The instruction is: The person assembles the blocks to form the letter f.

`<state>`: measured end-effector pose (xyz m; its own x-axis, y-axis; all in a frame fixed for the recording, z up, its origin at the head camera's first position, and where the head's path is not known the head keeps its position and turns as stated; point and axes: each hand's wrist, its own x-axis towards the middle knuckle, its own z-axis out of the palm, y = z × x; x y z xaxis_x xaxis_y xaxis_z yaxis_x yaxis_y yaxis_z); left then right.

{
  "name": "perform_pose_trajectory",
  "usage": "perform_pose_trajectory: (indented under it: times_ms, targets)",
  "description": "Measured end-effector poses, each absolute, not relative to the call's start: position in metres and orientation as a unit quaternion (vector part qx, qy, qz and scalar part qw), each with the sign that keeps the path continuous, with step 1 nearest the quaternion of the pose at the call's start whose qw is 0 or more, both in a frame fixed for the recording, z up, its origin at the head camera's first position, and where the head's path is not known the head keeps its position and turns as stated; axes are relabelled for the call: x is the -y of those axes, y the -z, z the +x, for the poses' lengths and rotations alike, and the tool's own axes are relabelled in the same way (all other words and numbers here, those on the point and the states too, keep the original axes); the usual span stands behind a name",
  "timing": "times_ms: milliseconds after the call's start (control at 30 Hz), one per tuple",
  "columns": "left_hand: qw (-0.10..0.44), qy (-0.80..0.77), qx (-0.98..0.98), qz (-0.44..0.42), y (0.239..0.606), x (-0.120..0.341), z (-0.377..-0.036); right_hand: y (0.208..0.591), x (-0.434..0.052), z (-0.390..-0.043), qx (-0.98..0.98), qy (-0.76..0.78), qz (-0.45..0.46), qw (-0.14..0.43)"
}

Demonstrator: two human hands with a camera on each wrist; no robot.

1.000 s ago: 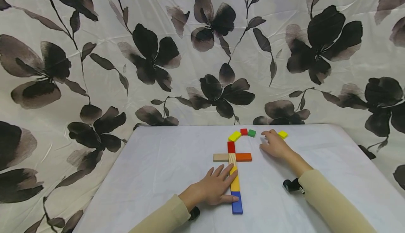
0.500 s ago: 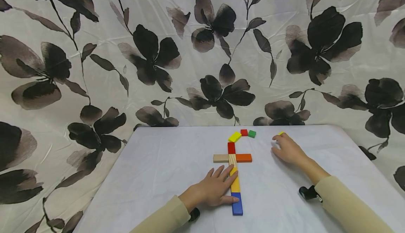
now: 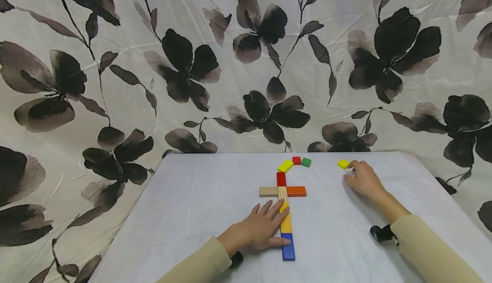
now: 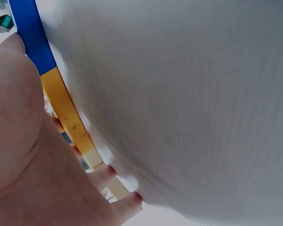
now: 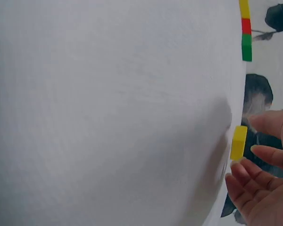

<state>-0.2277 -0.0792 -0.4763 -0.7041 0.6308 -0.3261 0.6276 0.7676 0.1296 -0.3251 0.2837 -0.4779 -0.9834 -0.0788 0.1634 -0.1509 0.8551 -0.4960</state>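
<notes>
Yellow block (image 3: 343, 163) sits near the table's (image 3: 192, 197) far edge, my right hand (image 3: 363, 181) just beside it, fingers loose. Left hand (image 3: 261, 229) lies flat, steadying the block column (image 3: 286, 227). Left wrist view: straight fingers (image 4: 114, 170) along that column (image 4: 61, 108). Right wrist view: relaxed fingertips (image 5: 264, 153) maybe touching the block (image 5: 238, 142); nothing blocks it.
</notes>
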Motion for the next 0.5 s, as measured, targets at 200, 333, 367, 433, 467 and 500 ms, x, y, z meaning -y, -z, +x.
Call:
perform_pose_trajectory:
  times_ms: [200, 333, 367, 433, 467, 500]
  targets:
    - [0.18, -0.007, -0.924, 0.338, 0.474, 0.079, -0.228, 0.48, -0.29, -0.336, 0.956, -0.28, 0.053, 0.065]
    - [0.183, -0.011, -0.923, 0.339, 0.473, 0.079, -0.228, 0.483, -0.294, -0.344, 0.956, -0.282, 0.048, 0.063]
    - [0.184, -0.011, -0.922, 0.34, 0.473, 0.079, -0.227, 0.484, -0.295, -0.347, 0.956, -0.282, 0.046, 0.063]
    - [0.183, -0.011, -0.922, 0.34, 0.473, 0.078, -0.227, 0.486, -0.297, -0.352, 0.956, -0.283, 0.044, 0.061]
    - [0.182, -0.011, -0.922, 0.34, 0.473, 0.078, -0.227, 0.486, -0.298, -0.354, 0.956, -0.284, 0.042, 0.059]
    - [0.181, -0.01, -0.923, 0.34, 0.473, 0.078, -0.228, 0.487, -0.299, -0.357, 0.956, -0.285, 0.041, 0.058]
